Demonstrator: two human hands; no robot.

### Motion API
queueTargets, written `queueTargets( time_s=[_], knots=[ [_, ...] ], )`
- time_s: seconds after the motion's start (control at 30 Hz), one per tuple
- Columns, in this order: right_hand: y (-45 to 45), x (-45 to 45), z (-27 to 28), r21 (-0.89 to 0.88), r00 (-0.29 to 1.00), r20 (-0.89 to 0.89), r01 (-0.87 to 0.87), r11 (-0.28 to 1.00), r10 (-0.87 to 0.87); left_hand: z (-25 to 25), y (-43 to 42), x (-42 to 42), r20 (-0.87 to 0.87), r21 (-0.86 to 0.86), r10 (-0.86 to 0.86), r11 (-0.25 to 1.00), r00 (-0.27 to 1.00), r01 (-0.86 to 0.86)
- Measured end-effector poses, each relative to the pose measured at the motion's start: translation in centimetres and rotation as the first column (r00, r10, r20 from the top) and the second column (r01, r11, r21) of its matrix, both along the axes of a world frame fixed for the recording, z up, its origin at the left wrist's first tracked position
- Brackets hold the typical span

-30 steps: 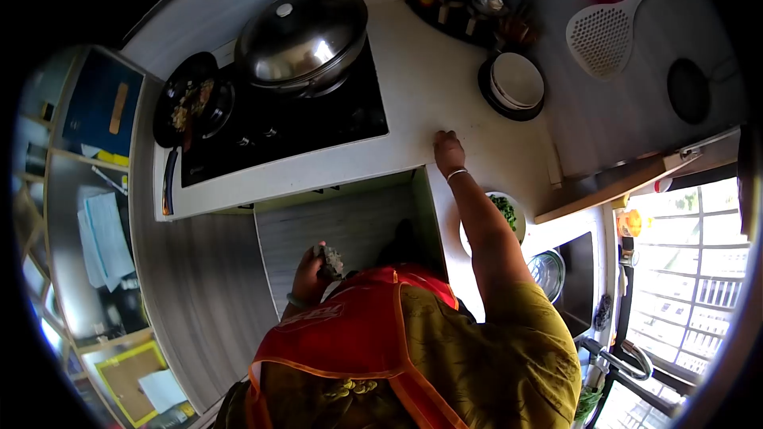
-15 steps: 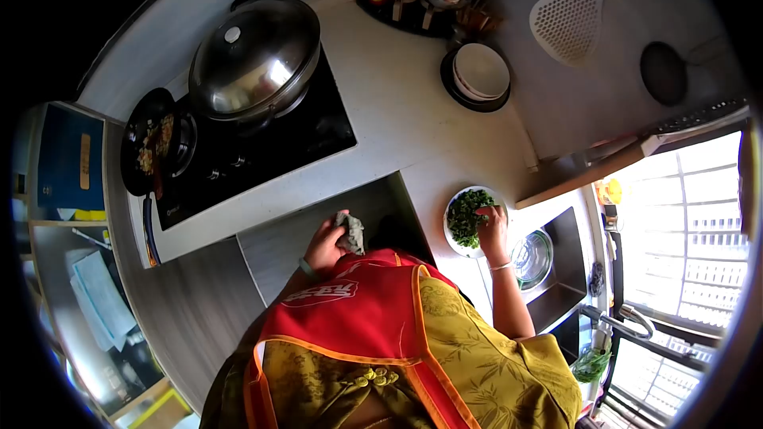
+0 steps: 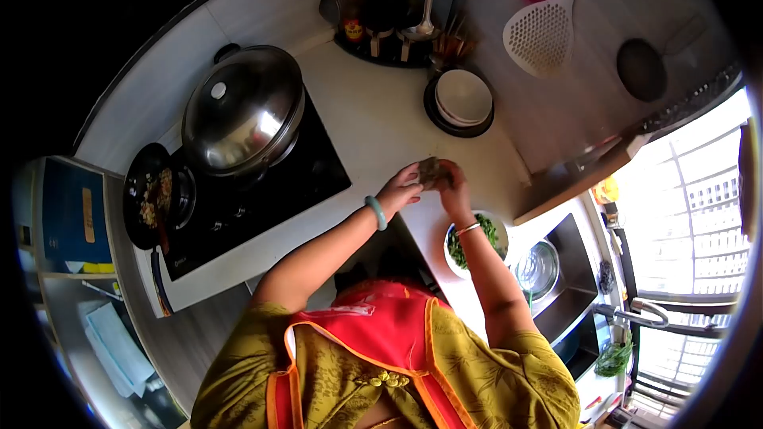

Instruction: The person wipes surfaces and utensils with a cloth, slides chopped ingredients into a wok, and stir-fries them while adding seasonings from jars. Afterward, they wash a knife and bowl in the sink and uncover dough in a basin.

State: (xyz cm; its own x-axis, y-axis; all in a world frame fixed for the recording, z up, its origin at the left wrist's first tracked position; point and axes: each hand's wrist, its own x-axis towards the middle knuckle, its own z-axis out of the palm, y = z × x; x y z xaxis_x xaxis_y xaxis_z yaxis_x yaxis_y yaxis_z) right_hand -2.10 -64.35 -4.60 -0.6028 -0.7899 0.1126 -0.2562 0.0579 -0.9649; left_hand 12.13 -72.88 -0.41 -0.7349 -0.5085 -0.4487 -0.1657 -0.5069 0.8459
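Above the white counter, my left hand (image 3: pixel 400 189), with a green bangle at its wrist, and my right hand (image 3: pixel 455 195) meet at a crumpled grey-brown cloth (image 3: pixel 431 172). Both hands have their fingers on it. Just below my right hand, partly behind its wrist, is a white bowl of chopped greens (image 3: pixel 463 248). Behind the hands, a stack of white bowls (image 3: pixel 463 98) rests on a dark plate.
A lidded metal wok (image 3: pixel 242 111) stands on the black stove (image 3: pixel 318 183), with a dark pan of food (image 3: pixel 151 199) at its left. A sink (image 3: pixel 574 270) with a glass bowl (image 3: pixel 538 268) lies at the right. A wooden-edged panel (image 3: pixel 580 179) juts out above it.
My left hand has risen from beside the apron to above the counter with the cloth. My right hand went to the greens, then left them and met the cloth.
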Motion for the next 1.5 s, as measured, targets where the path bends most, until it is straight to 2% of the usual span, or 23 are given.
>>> queueTargets(
  time_s=[0.03,0.1,0.13,0.2,0.27,0.33,0.4,0.47,0.67,0.73,0.8,0.87,0.93,1.0,1.07,1.13,1.17,1.23,1.27,1.33,1.4,1.47,1.5],
  knots=[
    [-0.9,-2.3,-0.6,0.016,0.999,-0.05,0.019,1.0,-0.018,-1.2,-0.7,-1.8,-0.003,-0.004,0.003,1.0,1.0,-0.003],
    [-3.0,-5.6,-2.5,0.098,0.903,-0.43,0.062,0.993,-0.014,-5.3,-2.6,-4.6,0.063,-0.339,-0.152,0.926,0.986,0.164],
    [-4.2,-6.7,-4.1,0.151,0.817,-0.576,0.065,0.986,0.035,-7.1,-3.3,-5.1,0.075,-0.341,-0.149,0.925,0.986,0.166],
    [-6.0,-6.4,-4.3,0.238,0.777,-0.623,0.072,0.969,0.095,-9.2,-3.4,-4.9,0.231,-0.502,-0.084,0.843,0.969,0.192],
    [-7.9,-6.1,-4.9,0.325,0.742,-0.652,0.09,0.941,0.154,-10.5,-4.1,-4.1,0.31,-0.346,-0.11,0.912,0.944,0.22],
    [-7.7,-5.4,-5.8,0.112,0.58,-0.814,0.11,0.988,0.028,-12.6,-3.8,-2.1,0.251,-0.327,0.023,0.943,0.968,0.062],
    [-7.0,-4.4,-5.9,0.189,0.688,-0.719,0.058,0.98,0.098,-11.9,-3.7,-0.7,0.281,-0.332,0.012,0.939,0.96,0.085],
    [-5.5,-1.1,-7.1,0.111,0.694,-0.702,-0.114,0.987,0.159,-9.1,-2.6,0.9,0.313,-0.007,0.043,0.999,0.949,-0.043],
    [2.2,12.0,-6.4,0.148,0.833,-0.387,-0.369,0.918,0.397,-9.1,3.1,10.8,0.297,0.124,-0.01,0.992,0.955,-0.028],
    [4.5,13.9,-6.5,0.166,0.899,-0.159,-0.382,0.909,0.407,-7.8,4.6,12.9,0.227,0.247,-0.141,0.965,0.964,0.083],
    [7.1,14.2,-4.6,0.242,0.921,0.258,-0.353,0.904,0.291,-4.4,5.6,13.1,0.114,0.358,-0.3,0.902,0.947,0.243],
    [9.6,12.8,-0.8,0.302,0.886,0.391,-0.379,0.875,0.249,-2.9,6.2,12.7,0.078,0.379,-0.416,0.853,0.906,0.359],
    [12.3,11.5,1.0,0.319,0.883,0.443,-0.315,0.894,0.153,-0.9,6.6,11.8,0.033,0.379,-0.481,0.817,0.876,0.435],
    [15.9,10.6,1.2,0.302,0.936,0.35,-0.158,0.94,0.045,1.3,7.3,9.7,-0.086,0.303,-0.68,0.678,0.728,0.669],
    [20.0,9.5,4.4,0.444,0.927,0.326,0.021,0.896,-0.184,1.6,8.3,8.5,-0.104,0.175,-0.733,0.652,0.673,0.737],
    [24.6,8.4,6.9,0.379,0.741,0.523,0.241,0.894,-0.422,1.3,8.9,8.1,-0.138,0.128,-0.738,0.648,0.66,0.751],
    [27.5,7.6,7.3,0.359,0.797,0.291,0.422,0.832,-0.53,1.3,9.1,8.1,-0.148,0.139,-0.73,0.653,0.668,0.744],
    [34.0,5.3,8.3,0.419,0.611,0.197,0.654,0.63,-0.767,2.0,9.2,8.6,-0.168,0.175,-0.716,0.655,0.677,0.735],
    [39.4,2.7,4.0,0.244,0.56,-0.232,0.825,0.509,-0.796,1.1,9.0,9.2,-0.184,0.167,-0.707,0.663,0.683,0.73],
    [44.3,0.4,4.6,0.196,0.409,-0.283,0.91,0.365,-0.867,0.9,8.5,10.1,-0.144,0.205,-0.664,0.706,0.734,0.678],
    [47.5,-2.0,3.7,0.154,0.382,-0.317,0.924,0.351,-0.868,0.8,7.8,11.3,-0.097,0.192,-0.633,0.745,0.768,0.639],
    [49.3,-4.1,2.5,0.288,0.391,-0.524,0.918,0.274,-0.757,1.1,7.3,12.5,-0.085,0.183,-0.584,0.787,0.807,0.589],
    [49.9,-5.1,1.3,0.301,0.385,-0.496,0.917,0.262,-0.778,0.8,7.1,13.1,-0.061,0.191,-0.54,0.819,0.84,0.541]
  ],
)
